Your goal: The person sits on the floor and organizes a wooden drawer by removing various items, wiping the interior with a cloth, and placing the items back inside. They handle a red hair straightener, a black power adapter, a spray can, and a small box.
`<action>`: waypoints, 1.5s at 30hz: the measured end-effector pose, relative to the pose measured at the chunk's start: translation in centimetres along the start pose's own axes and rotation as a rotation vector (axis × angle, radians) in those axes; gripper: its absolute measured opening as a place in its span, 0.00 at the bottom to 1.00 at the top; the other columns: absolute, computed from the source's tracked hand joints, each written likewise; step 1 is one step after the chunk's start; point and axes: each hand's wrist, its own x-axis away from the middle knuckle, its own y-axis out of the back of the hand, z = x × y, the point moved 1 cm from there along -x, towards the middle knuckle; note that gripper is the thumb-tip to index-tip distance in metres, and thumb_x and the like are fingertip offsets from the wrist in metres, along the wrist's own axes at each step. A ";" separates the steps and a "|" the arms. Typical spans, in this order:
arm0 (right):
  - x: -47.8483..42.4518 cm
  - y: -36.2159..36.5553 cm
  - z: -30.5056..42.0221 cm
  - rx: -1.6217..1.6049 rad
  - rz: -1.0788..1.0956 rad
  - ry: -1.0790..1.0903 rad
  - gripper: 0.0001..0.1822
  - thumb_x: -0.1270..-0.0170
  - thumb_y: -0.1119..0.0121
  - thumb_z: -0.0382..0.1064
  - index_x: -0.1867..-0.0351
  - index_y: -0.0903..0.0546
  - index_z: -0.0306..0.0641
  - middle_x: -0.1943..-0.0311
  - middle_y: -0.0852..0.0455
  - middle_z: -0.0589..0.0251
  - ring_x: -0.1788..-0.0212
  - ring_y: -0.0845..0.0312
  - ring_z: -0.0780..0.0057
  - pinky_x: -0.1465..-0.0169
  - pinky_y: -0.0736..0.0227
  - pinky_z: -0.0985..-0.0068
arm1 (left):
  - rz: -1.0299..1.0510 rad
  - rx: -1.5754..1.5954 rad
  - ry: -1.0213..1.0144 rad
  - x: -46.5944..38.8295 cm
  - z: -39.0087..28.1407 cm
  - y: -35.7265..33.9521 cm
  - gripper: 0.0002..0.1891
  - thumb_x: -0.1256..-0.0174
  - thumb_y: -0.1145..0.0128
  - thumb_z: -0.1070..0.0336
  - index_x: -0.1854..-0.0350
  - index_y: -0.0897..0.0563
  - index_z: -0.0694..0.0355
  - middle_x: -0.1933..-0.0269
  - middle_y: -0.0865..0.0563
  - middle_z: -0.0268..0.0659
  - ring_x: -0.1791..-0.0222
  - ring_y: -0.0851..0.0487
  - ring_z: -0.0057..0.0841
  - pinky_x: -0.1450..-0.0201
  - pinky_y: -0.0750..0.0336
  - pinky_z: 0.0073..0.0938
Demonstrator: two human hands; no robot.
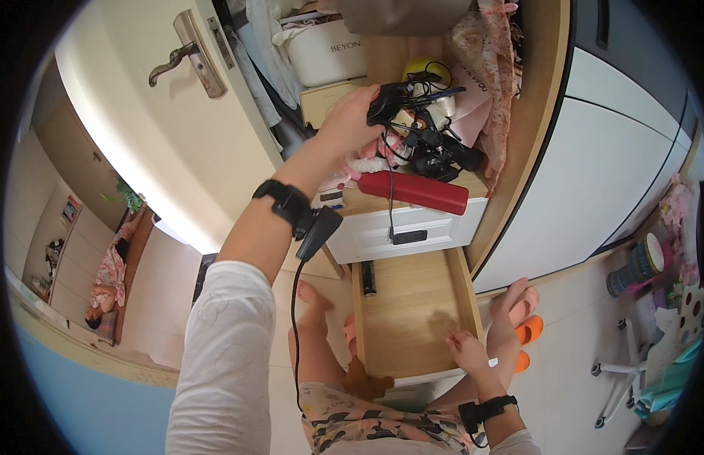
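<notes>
My left hand (352, 116) reaches over a cluttered cabinet shelf and grips a black corded item (383, 103), whose exact kind is hard to tell. Around it lie tangled black cables (429, 139), a yellow round object (427, 73) and a dark red case (414, 192). A thin cable with a black end piece (409, 237) hangs over the closed white drawer (363, 239). Below, a wooden drawer (412, 307) is pulled out, with a small black object (368, 278) at its back left. My right hand (468, 352) is at the drawer's front right corner, its fingers bent.
An open door (181, 136) with a metal handle (198, 54) stands left. White cabinet fronts (608, 153) are at right. Orange slippers (528, 330) and a wheeled chair base (625, 364) are on the floor. Through the doorway, a person (110, 278) lies on a mat.
</notes>
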 end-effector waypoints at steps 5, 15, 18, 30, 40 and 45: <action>-0.1 -0.8 -0.3 0.041 -0.044 0.001 0.16 0.41 0.46 0.45 0.56 0.22 0.39 0.68 0.17 0.56 0.65 0.21 0.57 0.62 0.26 0.63 | 0.198 -0.061 0.125 -2.6 0.4 -0.3 0.29 0.54 0.39 0.65 0.45 0.29 0.60 0.50 0.22 0.48 0.49 0.24 0.43 0.48 0.30 0.34; 0.0 -0.6 -0.1 0.095 -0.005 -0.057 0.18 0.41 0.47 0.49 0.56 0.22 0.40 0.69 0.16 0.54 0.64 0.20 0.54 0.60 0.26 0.60 | 0.232 -0.146 0.165 -2.9 -0.7 -0.6 0.26 0.50 0.40 0.64 0.46 0.28 0.61 0.55 0.20 0.50 0.54 0.22 0.45 0.52 0.29 0.36; -0.1 -0.6 -0.4 0.093 -0.002 -0.055 0.18 0.41 0.47 0.49 0.56 0.22 0.40 0.69 0.16 0.53 0.64 0.20 0.54 0.60 0.26 0.60 | 0.145 -0.134 0.137 -2.6 -0.5 -1.1 0.24 0.49 0.42 0.66 0.47 0.28 0.62 0.55 0.21 0.50 0.53 0.23 0.46 0.51 0.29 0.37; -0.1 -0.6 -0.1 0.224 -0.024 -0.057 0.14 0.44 0.45 0.50 0.63 0.19 0.45 0.72 0.17 0.54 0.68 0.20 0.55 0.64 0.26 0.61 | -0.173 -0.098 -0.080 -2.1 -2.7 2.8 0.19 0.54 0.49 0.76 0.55 0.26 0.64 0.60 0.25 0.46 0.53 0.28 0.45 0.50 0.31 0.38; -0.1 -0.6 0.3 0.146 0.011 -0.068 0.15 0.44 0.44 0.49 0.65 0.20 0.39 0.71 0.18 0.51 0.66 0.22 0.53 0.61 0.27 0.62 | -0.468 -0.031 -0.228 1.5 -4.9 9.0 0.12 0.41 0.49 0.72 0.54 0.27 0.67 0.63 0.26 0.45 0.63 0.25 0.40 0.59 0.31 0.32; -1.1 -0.2 0.4 -0.084 -0.011 0.133 0.26 0.44 0.39 0.45 0.47 0.28 0.35 0.54 0.24 0.50 0.53 0.25 0.59 0.52 0.28 0.68 | -0.461 0.076 -0.239 3.4 -6.8 10.4 0.12 0.40 0.49 0.70 0.54 0.27 0.67 0.62 0.25 0.44 0.61 0.25 0.40 0.58 0.31 0.32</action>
